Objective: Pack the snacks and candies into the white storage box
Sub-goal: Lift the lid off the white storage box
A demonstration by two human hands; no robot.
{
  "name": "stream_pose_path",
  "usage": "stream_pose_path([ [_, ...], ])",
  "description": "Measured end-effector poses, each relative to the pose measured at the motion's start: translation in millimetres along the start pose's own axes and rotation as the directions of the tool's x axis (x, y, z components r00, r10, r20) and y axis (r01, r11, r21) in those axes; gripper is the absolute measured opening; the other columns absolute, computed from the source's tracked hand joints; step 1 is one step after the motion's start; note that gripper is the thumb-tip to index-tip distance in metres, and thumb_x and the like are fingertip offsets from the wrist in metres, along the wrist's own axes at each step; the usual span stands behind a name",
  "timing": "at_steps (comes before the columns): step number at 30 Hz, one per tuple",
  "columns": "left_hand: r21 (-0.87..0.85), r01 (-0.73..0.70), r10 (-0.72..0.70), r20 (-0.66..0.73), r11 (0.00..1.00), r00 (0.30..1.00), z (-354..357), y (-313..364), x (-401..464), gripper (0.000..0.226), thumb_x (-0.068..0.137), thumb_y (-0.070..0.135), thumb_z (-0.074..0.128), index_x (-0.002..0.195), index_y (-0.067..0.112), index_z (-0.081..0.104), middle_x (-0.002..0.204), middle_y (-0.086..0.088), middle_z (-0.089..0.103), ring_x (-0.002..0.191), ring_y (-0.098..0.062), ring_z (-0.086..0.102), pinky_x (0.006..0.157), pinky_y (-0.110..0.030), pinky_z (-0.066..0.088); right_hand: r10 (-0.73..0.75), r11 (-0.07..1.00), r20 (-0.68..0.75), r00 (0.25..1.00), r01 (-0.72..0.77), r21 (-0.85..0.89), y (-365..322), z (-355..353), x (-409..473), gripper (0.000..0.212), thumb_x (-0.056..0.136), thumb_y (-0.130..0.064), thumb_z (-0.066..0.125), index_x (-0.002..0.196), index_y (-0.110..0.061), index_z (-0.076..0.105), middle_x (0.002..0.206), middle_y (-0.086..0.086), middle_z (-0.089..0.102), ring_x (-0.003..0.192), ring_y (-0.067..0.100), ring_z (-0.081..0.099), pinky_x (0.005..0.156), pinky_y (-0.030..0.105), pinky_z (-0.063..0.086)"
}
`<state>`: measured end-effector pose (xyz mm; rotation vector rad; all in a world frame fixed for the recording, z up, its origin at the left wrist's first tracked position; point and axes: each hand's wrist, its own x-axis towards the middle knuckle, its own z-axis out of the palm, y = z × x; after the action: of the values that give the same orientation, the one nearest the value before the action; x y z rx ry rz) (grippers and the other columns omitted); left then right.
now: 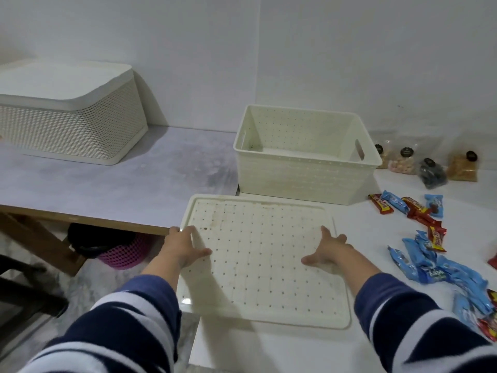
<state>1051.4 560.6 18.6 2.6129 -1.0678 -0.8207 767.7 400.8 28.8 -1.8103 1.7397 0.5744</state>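
Box: the white storage box (304, 157) stands open on the white table (269, 345), at twelve o'clock from the lid, its front wall just beside the lid's far edge; nothing shows inside it.
Lid: the perforated white lid (263, 259) lies flat on the table in front of the person.
Left hand: the left hand (183, 246) rests on the lid's nine o'clock edge, fingers spread and fairly straight, thumb laid inward on the top face.
Right hand: the right hand (326, 251) lies on the lid toward three o'clock, fingers spread, thumb pointing inward; whether the fingertips hook the rim I cannot quite tell.
Sleeves: both arms wear navy-and-white striped sleeves (129, 327).
Candies: blue and red wrapped bars (419, 238) lie scattered on the table at three o'clock from the lid.
Snack bags: small clear snack bags (430, 168) sit at three o'clock from the box, near the wall.
Second box: a lidded white mesh box (67, 114) stands on a grey table (121, 184) at ten o'clock, well apart.
Basket: a pink basket (121, 254) sits under that table.
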Motion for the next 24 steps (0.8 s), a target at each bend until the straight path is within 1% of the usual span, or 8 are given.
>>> stream_pose_path([
  [2, 0.016, 0.031, -0.031, 0.001, 0.999, 1.0, 7.8, -1.8, 2.2, 0.08, 0.074, 0.047, 0.076, 0.14, 0.022, 0.038, 0.145, -0.014, 0.027, 0.129, -0.035, 0.036, 0.102, -0.047, 0.044, -0.004, 1.0, 0.014, 1.0, 0.004, -0.013, -2.6, 12.5, 6.2, 0.117, 0.073, -0.054, 0.072, 0.151, -0.028, -0.011, 0.157, 0.015, -0.001, 0.142, 0.038, 0.021, 0.116, 0.046, 0.027],
  [5, 0.027, 0.054, -0.053, -0.027, 0.998, 0.998, 15.5, -1.3, 4.7, 0.074, 0.075, 0.043, 0.076, 0.136, 0.022, 0.038, 0.141, -0.014, 0.029, 0.126, -0.034, 0.036, 0.101, -0.049, 0.045, -0.013, 0.999, 0.015, 1.0, 0.013, -0.035, -3.2, 24.6, 13.2, 0.116, 0.073, -0.056, 0.072, 0.152, -0.028, -0.009, 0.157, 0.016, -0.001, 0.142, 0.037, 0.021, 0.115, 0.044, 0.028],
  [9, 0.062, 0.078, -0.077, -0.012, 0.995, 0.997, 14.0, 5.0, 6.3, 0.075, 0.077, 0.043, 0.074, 0.137, 0.022, 0.036, 0.142, -0.015, 0.028, 0.128, -0.034, 0.033, 0.101, -0.049, 0.044, -0.018, 1.0, 0.023, 1.0, 0.019, -0.02, -2.3, 19.1, 15.9, 0.119, 0.068, -0.057, 0.075, 0.152, -0.031, -0.005, 0.155, 0.014, 0.002, 0.139, 0.036, 0.027, 0.113, 0.046, 0.033],
  [11, 0.085, 0.089, -0.09, 0.011, 0.992, 0.996, 11.6, 10.6, 7.4, 0.074, 0.079, 0.046, 0.071, 0.139, 0.02, 0.036, 0.144, -0.015, 0.027, 0.13, -0.035, 0.03, 0.102, -0.047, 0.043, -0.023, 0.999, 0.013, 1.0, 0.024, -0.022, -1.5, 13.5, 13.9, 0.113, 0.071, -0.057, 0.072, 0.152, -0.031, -0.003, 0.155, 0.012, 0.004, 0.139, 0.036, 0.027, 0.112, 0.047, 0.033],
  [14, 0.171, 0.077, -0.085, 0.042, 0.982, 0.995, 10.3, 23.0, 4.7, 0.075, 0.085, 0.05, 0.061, 0.145, 0.018, 0.03, 0.153, -0.017, 0.016, 0.139, -0.035, 0.023, 0.111, -0.044, 0.034, -0.042, 0.998, -0.02, 0.999, 0.041, -0.051, 1.9, 4.1, 6.9, 0.099, 0.08, -0.055, 0.063, 0.153, -0.029, 0.0, 0.156, 0.011, 0.008, 0.14, 0.036, 0.025, 0.113, 0.046, 0.031],
  [17, 0.298, -0.032, 0.005, 0.093, 0.954, 0.996, 11.3, 46.9, -1.7, 0.074, 0.09, 0.048, 0.054, 0.15, 0.017, 0.023, 0.158, -0.014, 0.008, 0.144, -0.035, 0.015, 0.116, -0.047, 0.025, -0.081, 0.993, -0.017, 0.997, 0.079, -0.089, 11.1, -9.7, -3.7, 0.084, 0.088, -0.05, 0.055, 0.153, -0.023, 0.009, 0.157, 0.008, 0.019, 0.14, 0.031, 0.029, 0.114, 0.039, 0.032],
  [21, 0.321, -0.235, 0.167, 0.224, 0.918, 0.96, 17.3, 106.1, -13.3, 0.062, 0.094, 0.045, 0.048, 0.148, 0.02, 0.031, 0.152, -0.01, 0.028, 0.139, -0.034, 0.027, 0.113, -0.046, 0.03, -0.078, 0.986, 0.0, 0.997, 0.077, -0.148, 36.3, -33.0, -25.9, 0.069, 0.095, -0.045, 0.047, 0.15, -0.011, 0.025, 0.156, 0.007, 0.028, 0.14, 0.027, 0.033, 0.113, 0.035, 0.032],
  [24, 0.298, -0.362, 0.286, 0.269, 0.883, 0.92, 27.2, 159.0, -24.1, 0.057, 0.095, 0.044, 0.048, 0.146, 0.022, 0.034, 0.151, -0.008, 0.032, 0.138, -0.032, 0.032, 0.113, -0.042, 0.03, -0.059, 0.987, -0.027, 0.998, 0.054, -0.151, 66.3, -51.0, -37.6, 0.064, 0.096, -0.045, 0.045, 0.147, -0.009, 0.033, 0.153, 0.009, 0.034, 0.139, 0.028, 0.036, 0.113, 0.035, 0.033],
])
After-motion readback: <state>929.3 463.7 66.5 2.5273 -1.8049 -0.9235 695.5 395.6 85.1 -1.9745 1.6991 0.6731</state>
